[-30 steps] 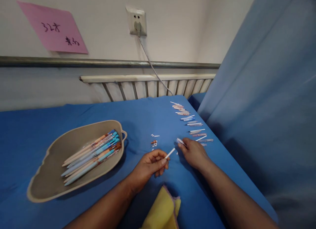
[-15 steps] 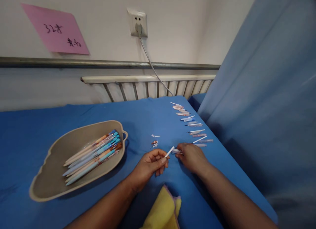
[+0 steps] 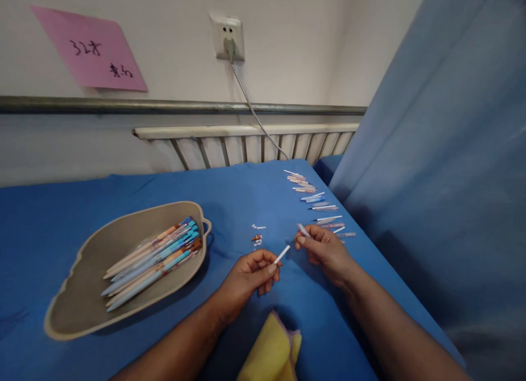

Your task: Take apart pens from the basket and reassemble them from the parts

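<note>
Between the thumb and fingers of my left hand (image 3: pixel 255 272) is a white pen refill (image 3: pixel 282 254), slanting up to the right. My right hand (image 3: pixel 325 251) pinches a short, pale pen barrel part (image 3: pixel 303 230), raised above the blue cloth. The two held pieces are apart from each other. Just beyond my left hand lie small brown and white pen parts (image 3: pixel 257 239), with tiny white pieces (image 3: pixel 258 226) behind them. Past my right hand, a row of taken-apart pens (image 3: pixel 322 207), barrels with white refills, runs along the right side of the cloth.
At the left stands a beige tray (image 3: pixel 78 310) holding several whole pens (image 3: pixel 156 260). A folded yellow cloth (image 3: pixel 269 351) lies at the near edge. A blue curtain (image 3: pixel 431 167) hangs at the right; a white railing (image 3: pixel 242 131) and the wall are behind.
My right hand has lifted the pen barrel part, tipping it more upright, and shifted slightly right and away from me. My left hand keeps the refill almost in the same spot.
</note>
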The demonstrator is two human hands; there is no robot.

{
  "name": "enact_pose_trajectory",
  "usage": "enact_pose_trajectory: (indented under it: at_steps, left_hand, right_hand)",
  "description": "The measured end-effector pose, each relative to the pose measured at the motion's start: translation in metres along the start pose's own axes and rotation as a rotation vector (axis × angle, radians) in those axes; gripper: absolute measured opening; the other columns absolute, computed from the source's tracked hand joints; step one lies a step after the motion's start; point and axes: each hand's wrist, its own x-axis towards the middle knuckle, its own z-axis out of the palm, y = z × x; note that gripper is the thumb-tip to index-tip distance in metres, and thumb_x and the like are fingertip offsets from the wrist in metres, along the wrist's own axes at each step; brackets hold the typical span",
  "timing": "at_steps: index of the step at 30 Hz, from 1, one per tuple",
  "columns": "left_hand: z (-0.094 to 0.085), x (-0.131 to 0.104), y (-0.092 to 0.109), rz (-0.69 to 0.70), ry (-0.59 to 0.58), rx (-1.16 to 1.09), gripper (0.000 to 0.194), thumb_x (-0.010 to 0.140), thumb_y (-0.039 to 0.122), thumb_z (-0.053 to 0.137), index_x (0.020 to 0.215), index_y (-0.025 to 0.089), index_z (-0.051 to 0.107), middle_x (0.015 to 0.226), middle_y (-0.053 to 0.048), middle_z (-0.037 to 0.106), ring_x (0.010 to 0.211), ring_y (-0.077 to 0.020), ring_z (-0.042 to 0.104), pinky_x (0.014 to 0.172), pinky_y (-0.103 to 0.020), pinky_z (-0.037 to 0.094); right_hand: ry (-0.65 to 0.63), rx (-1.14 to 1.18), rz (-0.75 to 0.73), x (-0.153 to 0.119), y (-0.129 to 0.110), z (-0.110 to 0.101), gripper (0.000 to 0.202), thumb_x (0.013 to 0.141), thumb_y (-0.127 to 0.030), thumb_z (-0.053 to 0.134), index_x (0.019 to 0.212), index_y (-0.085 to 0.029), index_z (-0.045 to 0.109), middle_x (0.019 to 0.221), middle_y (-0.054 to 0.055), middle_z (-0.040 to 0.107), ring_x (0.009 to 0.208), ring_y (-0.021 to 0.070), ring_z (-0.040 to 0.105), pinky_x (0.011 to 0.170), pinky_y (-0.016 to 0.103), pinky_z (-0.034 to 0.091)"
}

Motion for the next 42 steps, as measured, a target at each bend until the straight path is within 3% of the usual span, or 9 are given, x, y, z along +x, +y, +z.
enact_pose_trajectory:
  at_steps: [4, 12, 17, 24, 34, 42]
  left_hand:
    - [0.000, 0.000, 0.000, -0.005, -0.002, 0.013, 0.022, 0.078, 0.034, 0.065, 0.083, 0.014, 0.059, 0.066, 0.000, 0.059, 0.046, -0.0054, 0.046, 0.043, -0.017, 0.032]
    - [0.003, -0.001, 0.002, 0.002, 0.006, 0.017, 0.021, 0.078, 0.034, 0.064, 0.083, 0.014, 0.060, 0.066, 0.001, 0.059, 0.047, -0.0057, 0.046, 0.044, -0.018, 0.032]
    - [0.004, -0.001, 0.000, 0.010, 0.005, -0.009, 0.021, 0.078, 0.034, 0.065, 0.083, 0.014, 0.061, 0.065, 0.000, 0.059, 0.047, -0.0059, 0.046, 0.044, -0.017, 0.032]
    - [0.003, -0.001, 0.001, 0.001, 0.003, -0.019, 0.023, 0.077, 0.035, 0.066, 0.084, 0.014, 0.061, 0.065, 0.000, 0.060, 0.047, -0.0060, 0.046, 0.044, -0.017, 0.032]
    - [0.004, -0.002, 0.001, -0.006, 0.009, -0.018, 0.022, 0.078, 0.035, 0.065, 0.083, 0.014, 0.061, 0.065, 0.001, 0.059, 0.046, -0.0050, 0.044, 0.043, -0.017, 0.030]
    - [0.004, -0.002, 0.002, -0.026, 0.020, -0.006, 0.022, 0.078, 0.036, 0.065, 0.084, 0.015, 0.061, 0.064, 0.002, 0.058, 0.045, -0.0044, 0.042, 0.041, -0.016, 0.026]
  right_hand:
    - [-0.063, 0.214, 0.032, -0.003, -0.004, 0.000, 0.027, 0.072, -0.039, 0.069, 0.073, -0.016, 0.056, 0.049, -0.011, 0.030, 0.040, 0.0031, 0.013, 0.038, 0.020, 0.011]
    - [-0.091, 0.361, 0.123, -0.005, -0.003, 0.003, 0.028, 0.070, -0.034, 0.072, 0.074, -0.017, 0.051, 0.062, -0.007, 0.042, 0.042, 0.0021, 0.014, 0.037, 0.018, 0.012]
    - [-0.108, 0.311, 0.122, -0.006, -0.001, 0.007, 0.026, 0.073, -0.036, 0.069, 0.075, -0.016, 0.052, 0.063, -0.006, 0.046, 0.041, 0.0016, 0.016, 0.036, 0.018, 0.010]
    - [-0.005, 0.203, 0.033, -0.009, 0.001, 0.015, 0.030, 0.071, -0.042, 0.070, 0.076, -0.017, 0.054, 0.052, -0.011, 0.030, 0.041, 0.0032, 0.017, 0.038, 0.019, 0.014]
    - [0.080, -0.163, -0.136, -0.011, 0.001, 0.015, 0.026, 0.076, -0.043, 0.062, 0.074, -0.018, 0.055, 0.061, -0.006, 0.041, 0.051, 0.0075, 0.030, 0.046, 0.021, 0.024]
    - [0.091, -0.183, -0.171, -0.011, 0.002, 0.016, 0.022, 0.077, -0.039, 0.060, 0.072, -0.018, 0.054, 0.063, -0.005, 0.045, 0.055, 0.0088, 0.035, 0.052, 0.022, 0.029]
